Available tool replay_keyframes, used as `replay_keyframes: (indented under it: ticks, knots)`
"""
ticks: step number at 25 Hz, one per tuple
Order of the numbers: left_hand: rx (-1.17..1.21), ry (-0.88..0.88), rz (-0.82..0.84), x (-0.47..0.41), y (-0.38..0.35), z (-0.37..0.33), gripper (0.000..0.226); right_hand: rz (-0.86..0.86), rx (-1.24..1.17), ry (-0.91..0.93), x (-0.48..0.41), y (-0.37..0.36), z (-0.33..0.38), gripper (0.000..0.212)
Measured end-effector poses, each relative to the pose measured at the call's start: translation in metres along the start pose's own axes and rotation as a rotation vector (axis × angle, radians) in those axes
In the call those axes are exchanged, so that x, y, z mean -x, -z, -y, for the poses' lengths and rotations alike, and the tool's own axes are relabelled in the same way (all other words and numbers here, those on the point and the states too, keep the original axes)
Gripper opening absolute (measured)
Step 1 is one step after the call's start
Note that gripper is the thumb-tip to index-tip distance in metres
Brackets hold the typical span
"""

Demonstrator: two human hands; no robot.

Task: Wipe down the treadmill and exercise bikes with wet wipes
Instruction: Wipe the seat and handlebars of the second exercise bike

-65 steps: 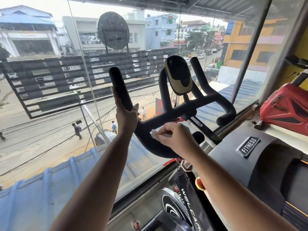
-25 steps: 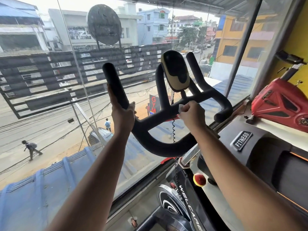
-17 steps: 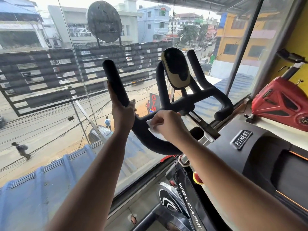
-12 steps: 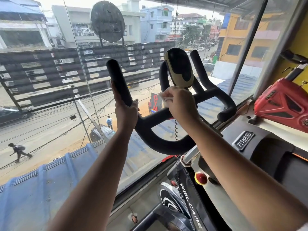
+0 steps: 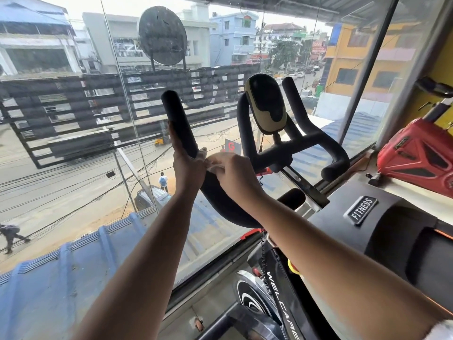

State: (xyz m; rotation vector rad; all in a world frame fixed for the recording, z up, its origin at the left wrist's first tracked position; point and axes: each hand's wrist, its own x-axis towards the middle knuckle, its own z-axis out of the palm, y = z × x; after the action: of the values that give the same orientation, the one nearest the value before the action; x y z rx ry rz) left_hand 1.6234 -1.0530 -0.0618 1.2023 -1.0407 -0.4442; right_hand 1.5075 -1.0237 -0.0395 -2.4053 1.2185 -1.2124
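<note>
The exercise bike's black handlebar (image 5: pixel 306 143) curves in front of me, with a black and tan console (image 5: pixel 267 104) at its centre. My left hand (image 5: pixel 187 165) grips the left upright bar end (image 5: pixel 177 119). My right hand (image 5: pixel 232 173) holds a white wet wipe (image 5: pixel 212 166) wrapped against the left curve of the bar, right beside my left hand. Most of the wipe is hidden under my fingers. The bike's frame and flywheel (image 5: pixel 255 303) show below.
A glass window wall (image 5: pixel 98 168) stands just beyond the handlebar, with a street far below. A black treadmill hood marked FITNESS (image 5: pixel 362 212) is at the right. A red bike (image 5: pixel 416 158) sits beyond it at the far right.
My right hand has slid with the wipe from the bar's centre near the console down and left along the curve, up to my left hand. The left hand has kept its grip.
</note>
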Motion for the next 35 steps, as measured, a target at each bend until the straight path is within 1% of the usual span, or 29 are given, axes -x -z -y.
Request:
replay_keyframes:
  ticks: [2,3,4,6,8,10,12,15,18,19,22,23,25,26,28,32,34,35]
  knots:
    - [0.010,-0.006,0.004,-0.002,0.000,0.001,0.090,0.068,0.031,0.116,0.008,-0.001,-0.007,0.026]
    - [0.014,0.001,0.011,-0.003,0.000,0.001,0.090,0.094,0.070,0.144,0.010,0.003,-0.013,0.029]
    - [0.023,0.013,0.018,-0.003,-0.001,0.002,0.090,0.101,0.115,0.145,0.009,0.008,-0.021,0.032]
    - [0.055,0.034,0.020,-0.003,0.000,0.004,0.091,0.043,0.208,0.101,0.007,0.016,-0.032,0.038]
    - [0.064,0.045,0.025,-0.004,0.000,0.007,0.092,-0.001,0.263,0.069,0.010,0.016,-0.025,0.037]
    - [0.049,0.036,0.018,-0.006,0.000,0.007,0.093,-0.011,0.229,0.103,0.023,0.004,-0.002,0.030]
    - [0.056,0.032,0.009,-0.007,-0.001,0.008,0.094,-0.056,0.213,0.168,0.042,-0.008,0.013,0.025]
    - [0.065,0.042,0.001,-0.006,-0.003,0.008,0.092,-0.118,0.157,0.204,0.059,-0.011,0.005,0.019]
    - [0.062,0.050,-0.010,-0.006,-0.002,0.007,0.092,-0.115,0.102,0.194,0.048,-0.016,0.002,0.015]
    - [0.061,0.053,-0.007,-0.006,-0.002,0.007,0.092,-0.110,0.113,0.183,0.045,-0.019,0.004,0.013]
    - [0.057,0.065,-0.014,-0.006,-0.003,0.006,0.091,-0.048,0.140,0.197,0.046,-0.019,0.000,0.023]
    - [0.051,0.061,-0.019,-0.006,-0.003,0.006,0.091,-0.017,0.127,0.230,0.048,-0.015,-0.003,0.023]
    - [0.033,0.047,-0.020,-0.007,-0.002,0.006,0.091,0.027,0.059,0.280,0.040,-0.006,-0.010,0.015]
    - [0.025,0.037,-0.016,-0.006,-0.002,0.006,0.091,0.022,0.013,0.259,0.031,-0.002,-0.016,0.011]
    - [0.010,0.022,-0.012,-0.005,-0.002,0.007,0.091,-0.018,-0.022,0.153,0.013,0.008,-0.030,0.007]
    - [0.032,0.020,-0.014,-0.006,-0.002,0.007,0.091,-0.098,0.085,-0.040,0.002,0.036,-0.063,0.015]
    - [0.034,0.036,-0.006,-0.006,-0.002,0.007,0.091,-0.140,0.121,-0.109,0.001,0.037,-0.062,0.016]
    - [0.032,0.038,-0.005,-0.007,-0.002,0.008,0.091,-0.139,0.123,-0.108,0.002,0.032,-0.053,0.015]
